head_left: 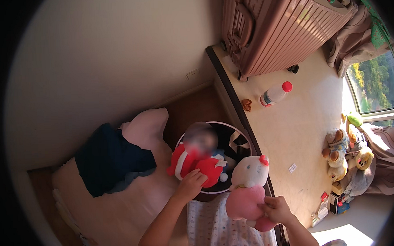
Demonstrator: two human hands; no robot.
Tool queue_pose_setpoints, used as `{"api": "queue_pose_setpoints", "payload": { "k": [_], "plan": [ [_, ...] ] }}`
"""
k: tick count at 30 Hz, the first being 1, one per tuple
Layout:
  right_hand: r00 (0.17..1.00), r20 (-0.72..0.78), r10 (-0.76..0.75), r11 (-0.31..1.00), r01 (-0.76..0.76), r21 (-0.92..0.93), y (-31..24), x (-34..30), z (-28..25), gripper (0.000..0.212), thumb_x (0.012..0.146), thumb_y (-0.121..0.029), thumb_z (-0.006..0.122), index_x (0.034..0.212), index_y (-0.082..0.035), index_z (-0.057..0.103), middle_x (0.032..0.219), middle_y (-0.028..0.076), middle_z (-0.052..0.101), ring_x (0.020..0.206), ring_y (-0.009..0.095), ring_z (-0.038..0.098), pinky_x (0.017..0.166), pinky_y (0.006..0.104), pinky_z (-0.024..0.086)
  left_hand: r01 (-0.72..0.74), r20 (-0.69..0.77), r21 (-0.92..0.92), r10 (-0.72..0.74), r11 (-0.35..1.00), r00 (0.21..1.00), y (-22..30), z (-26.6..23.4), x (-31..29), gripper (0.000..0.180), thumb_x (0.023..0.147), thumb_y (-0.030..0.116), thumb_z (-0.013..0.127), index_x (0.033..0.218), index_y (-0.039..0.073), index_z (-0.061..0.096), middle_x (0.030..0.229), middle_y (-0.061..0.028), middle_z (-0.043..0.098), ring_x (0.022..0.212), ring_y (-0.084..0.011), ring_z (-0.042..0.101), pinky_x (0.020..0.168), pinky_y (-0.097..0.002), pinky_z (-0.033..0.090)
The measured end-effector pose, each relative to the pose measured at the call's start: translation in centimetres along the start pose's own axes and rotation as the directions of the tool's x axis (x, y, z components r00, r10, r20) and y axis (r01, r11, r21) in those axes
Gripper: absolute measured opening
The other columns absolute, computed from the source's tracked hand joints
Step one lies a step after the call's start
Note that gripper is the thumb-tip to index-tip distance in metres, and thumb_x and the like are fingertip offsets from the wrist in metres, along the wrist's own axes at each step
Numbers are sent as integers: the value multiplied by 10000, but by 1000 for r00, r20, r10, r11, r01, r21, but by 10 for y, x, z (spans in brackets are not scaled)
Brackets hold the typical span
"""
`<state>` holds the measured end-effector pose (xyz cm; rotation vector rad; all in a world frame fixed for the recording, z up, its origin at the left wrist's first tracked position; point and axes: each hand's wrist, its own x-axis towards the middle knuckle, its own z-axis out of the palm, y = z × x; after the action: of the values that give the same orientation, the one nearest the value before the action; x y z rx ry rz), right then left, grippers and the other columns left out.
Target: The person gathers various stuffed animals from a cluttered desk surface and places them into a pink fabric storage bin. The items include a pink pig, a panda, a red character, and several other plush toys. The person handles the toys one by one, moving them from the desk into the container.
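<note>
My right hand is closed round the lower part of a plush toy with a white head, a red spot on top and a pink body. It is held upright beside the near right rim of a round black bin with a white edge. My left hand has its fingers closed on a red plush toy with white trim, which lies in the mouth of the bin. Something blue with a white pompom shows next to the red toy. The bin's bottom is mostly hidden.
Left of the bin, dark teal cloth lies on a pale pink bed. Along the right runs a dark-edged ledge with a bottle, a pink suitcase and several plush toys by the window.
</note>
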<state>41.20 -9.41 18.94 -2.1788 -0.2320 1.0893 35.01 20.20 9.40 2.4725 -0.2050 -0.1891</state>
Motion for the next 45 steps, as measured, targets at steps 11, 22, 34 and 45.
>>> {"api": "queue_pose_setpoints", "payload": {
  "k": [11,22,34,45],
  "plan": [
    [988,45,148,986,-151,75,-7,5,20,298,753,-177,615,567,1,466,454,73,465,415,108,419,410,267,361,671,234,-732,-881,119,412,-84,189,6,1004,589,330,747,1335,122,108,1345,-152,202,1202,-332,272,959,-401,274],
    [966,160,204,970,-222,103,12,28,43,316,764,-187,614,559,-6,456,445,56,458,412,78,400,394,268,344,25,804,-562,-539,-827,252,-127,199,122,706,607,549,651,1162,184,414,1204,-83,360,1054,-334,364,890,-579,264],
    [877,368,-308,919,375,-125,17,92,52,231,737,-207,555,585,-59,465,483,115,477,433,288,487,406,363,373,173,521,-853,-779,-493,348,-150,162,117,387,726,240,617,1041,53,493,883,-62,476,776,-209,488,791,-352,454],
    [955,286,-83,785,239,-572,23,247,172,201,756,-267,504,905,-174,603,767,109,619,710,281,596,628,401,466,362,132,634,-557,683,820,-132,141,-49,255,743,108,477,963,33,584,800,-121,600,813,-221,544,909,-363,286]
  ]
}}
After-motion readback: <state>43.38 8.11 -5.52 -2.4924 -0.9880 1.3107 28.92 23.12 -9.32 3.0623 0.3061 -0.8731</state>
